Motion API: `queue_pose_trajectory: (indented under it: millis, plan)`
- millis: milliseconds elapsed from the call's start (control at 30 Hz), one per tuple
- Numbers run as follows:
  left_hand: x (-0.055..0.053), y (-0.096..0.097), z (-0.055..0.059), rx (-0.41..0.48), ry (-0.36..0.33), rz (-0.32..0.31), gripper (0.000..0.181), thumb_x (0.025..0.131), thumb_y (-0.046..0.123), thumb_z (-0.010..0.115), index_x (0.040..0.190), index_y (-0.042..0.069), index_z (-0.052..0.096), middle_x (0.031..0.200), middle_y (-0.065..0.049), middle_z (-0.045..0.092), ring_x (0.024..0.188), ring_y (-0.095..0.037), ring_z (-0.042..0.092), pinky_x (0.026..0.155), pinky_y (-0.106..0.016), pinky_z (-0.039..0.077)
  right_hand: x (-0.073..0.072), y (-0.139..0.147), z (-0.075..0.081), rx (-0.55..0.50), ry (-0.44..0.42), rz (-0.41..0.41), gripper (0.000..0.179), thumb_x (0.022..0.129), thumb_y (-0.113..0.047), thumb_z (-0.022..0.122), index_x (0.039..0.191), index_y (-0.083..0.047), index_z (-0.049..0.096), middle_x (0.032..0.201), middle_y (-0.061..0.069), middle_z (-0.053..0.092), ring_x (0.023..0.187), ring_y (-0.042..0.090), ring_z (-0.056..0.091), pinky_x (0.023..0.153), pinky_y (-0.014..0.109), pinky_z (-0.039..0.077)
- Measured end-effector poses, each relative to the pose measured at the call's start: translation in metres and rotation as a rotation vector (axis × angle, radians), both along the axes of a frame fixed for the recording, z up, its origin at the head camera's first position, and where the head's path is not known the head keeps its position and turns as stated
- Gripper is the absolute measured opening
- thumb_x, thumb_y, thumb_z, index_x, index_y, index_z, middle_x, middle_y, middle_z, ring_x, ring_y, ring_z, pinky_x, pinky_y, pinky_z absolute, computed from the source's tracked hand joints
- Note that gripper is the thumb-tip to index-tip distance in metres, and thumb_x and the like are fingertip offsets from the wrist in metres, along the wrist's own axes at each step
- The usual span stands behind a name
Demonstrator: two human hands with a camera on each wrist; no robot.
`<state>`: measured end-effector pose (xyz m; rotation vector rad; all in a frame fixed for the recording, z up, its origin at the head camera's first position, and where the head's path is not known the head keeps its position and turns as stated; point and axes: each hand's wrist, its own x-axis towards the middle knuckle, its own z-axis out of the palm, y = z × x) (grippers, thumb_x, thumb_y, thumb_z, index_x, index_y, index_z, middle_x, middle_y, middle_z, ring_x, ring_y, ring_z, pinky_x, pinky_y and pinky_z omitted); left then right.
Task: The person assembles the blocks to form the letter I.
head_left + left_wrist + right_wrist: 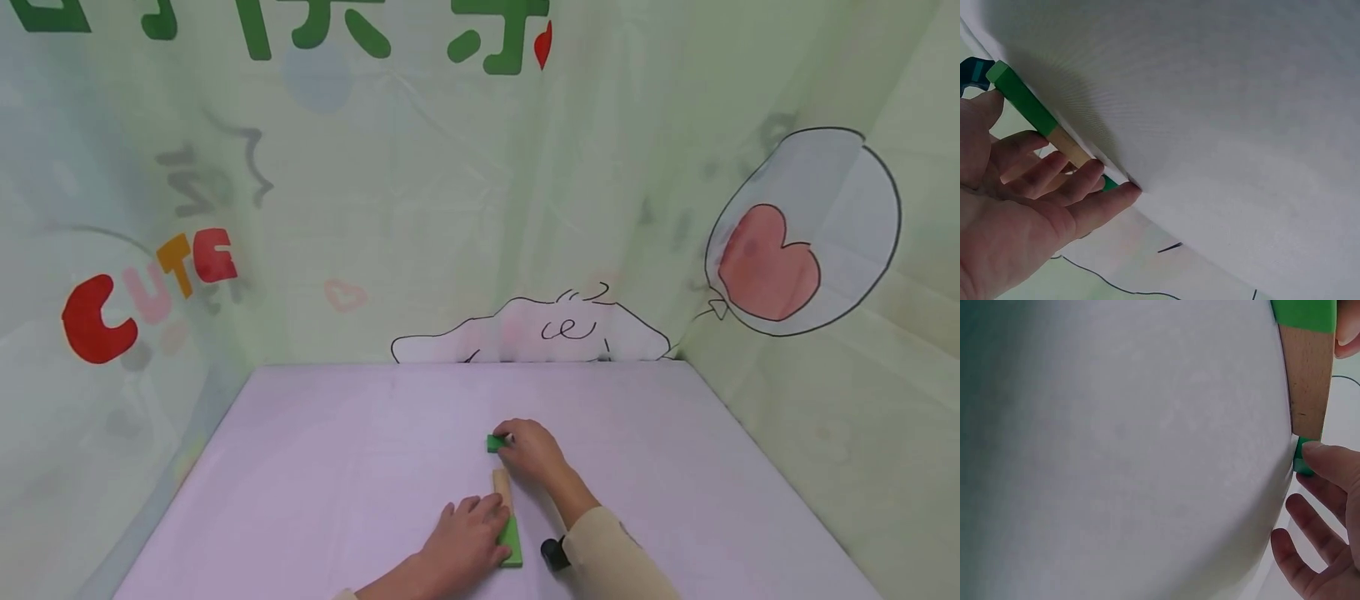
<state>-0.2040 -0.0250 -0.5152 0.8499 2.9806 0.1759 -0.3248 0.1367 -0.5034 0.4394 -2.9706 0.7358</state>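
A green block (512, 543) and a plain wooden block (501, 482) lie end to end in a line on the table. Along their left side rests my left hand (463, 540), its loosely extended fingers touching the wood and its thumb at the green block, as the left wrist view also shows. Farther out, my right hand (531, 452) pinches a small green block (492, 444) between thumb and fingers. That piece stands just beyond the far end of the wooden block, with a short gap in the head view. My right fingers partly hide it.
The table (322, 467) has a pale lilac cover. A black rounded device (553, 554) sits at my right wrist. Printed curtains (450, 208) rise along the table's back edge and both sides.
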Motion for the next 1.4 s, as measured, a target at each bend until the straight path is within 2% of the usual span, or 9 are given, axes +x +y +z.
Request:
queue_pose_trajectory:
  millis: [267,500,700,1400]
  plan:
    - [-0.0029,-0.0014,0.0038,0.004,-0.032,0.001,0.052,0.100,0.052,0.062,0.145,0.026,0.060,0.151,0.003,0.052,0.129,-0.027,0.058,0.099,-0.058,0.053,-0.0009,0.0008,0.0032,-0.036,-0.023,-0.009,0.026,0.088,-0.008,0.078,0.114,-0.013,0.077,0.116,0.005,0.076,0.108,0.026,0.070,0.094,0.046,0.057]
    - [-0.0021,-0.0026,0.0033,0.001,0.017,0.000,0.050,0.099,0.051,0.064,0.142,0.024,0.062,0.148,0.003,0.054,0.126,-0.026,0.060,0.096,-0.057,0.055,-0.0015,0.0007,0.0045,-0.027,-0.044,0.007,0.027,0.088,-0.007,0.079,0.114,-0.012,0.077,0.116,0.004,0.076,0.108,0.026,0.070,0.094,0.046,0.056]
    - [-0.0003,-0.0022,0.0045,0.008,0.002,0.004,0.050,0.099,0.050,0.064,0.142,0.025,0.062,0.149,0.003,0.054,0.126,-0.026,0.059,0.097,-0.056,0.054,-0.0004,0.0033,0.0016,-0.016,-0.044,0.019,0.025,0.087,-0.006,0.079,0.112,-0.011,0.077,0.114,0.005,0.076,0.103,0.024,0.069,0.093,0.045,0.056]
    - [-0.0008,0.0005,-0.0014,0.013,-0.021,-0.002,0.050,0.100,0.050,0.063,0.144,0.025,0.059,0.150,0.003,0.052,0.129,-0.026,0.058,0.099,-0.057,0.054,0.0013,0.0084,-0.0029,-0.013,-0.043,0.034,0.029,0.086,-0.004,0.079,0.115,-0.010,0.076,0.118,0.006,0.075,0.109,0.026,0.069,0.098,0.047,0.055]
